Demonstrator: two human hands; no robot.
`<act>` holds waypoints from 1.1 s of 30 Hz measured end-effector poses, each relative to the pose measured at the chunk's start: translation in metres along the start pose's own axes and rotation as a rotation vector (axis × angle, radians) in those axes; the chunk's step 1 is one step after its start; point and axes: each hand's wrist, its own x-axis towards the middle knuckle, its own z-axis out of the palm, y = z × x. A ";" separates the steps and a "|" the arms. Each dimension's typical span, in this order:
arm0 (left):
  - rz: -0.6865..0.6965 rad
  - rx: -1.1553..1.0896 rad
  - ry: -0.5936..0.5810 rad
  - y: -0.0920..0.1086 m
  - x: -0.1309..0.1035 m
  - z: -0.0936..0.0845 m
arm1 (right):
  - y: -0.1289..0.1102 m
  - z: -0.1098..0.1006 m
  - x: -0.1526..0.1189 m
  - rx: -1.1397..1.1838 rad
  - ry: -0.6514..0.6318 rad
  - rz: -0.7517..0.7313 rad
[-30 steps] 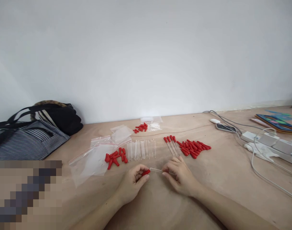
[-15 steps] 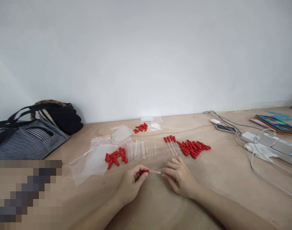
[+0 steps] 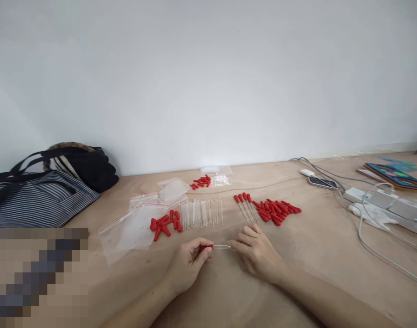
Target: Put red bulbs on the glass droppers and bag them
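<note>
Head view, left hand [image 3: 194,262] pinched a red rubber bulb [image 3: 207,248], right hand's [image 3: 251,250] fingers curled at the joined glass tube's [image 3: 222,246] far end, grip unclear.

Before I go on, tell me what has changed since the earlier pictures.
The clear tube has swung level and now lines up with the red bulb in the left hand; the fingertips of the right hand have shifted slightly left. The left hand keeps hold of its bulb. The loose red bulbs, row of tubes and plastic bags stayed put.
</note>
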 end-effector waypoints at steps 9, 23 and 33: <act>0.039 0.123 0.008 0.001 -0.001 -0.001 | 0.000 -0.001 0.001 -0.038 -0.009 -0.046; 0.179 0.283 0.032 -0.005 0.002 0.000 | -0.003 -0.002 0.004 0.144 -0.028 0.125; 0.202 0.373 0.010 0.007 0.003 0.003 | -0.007 0.001 0.004 0.246 -0.111 0.189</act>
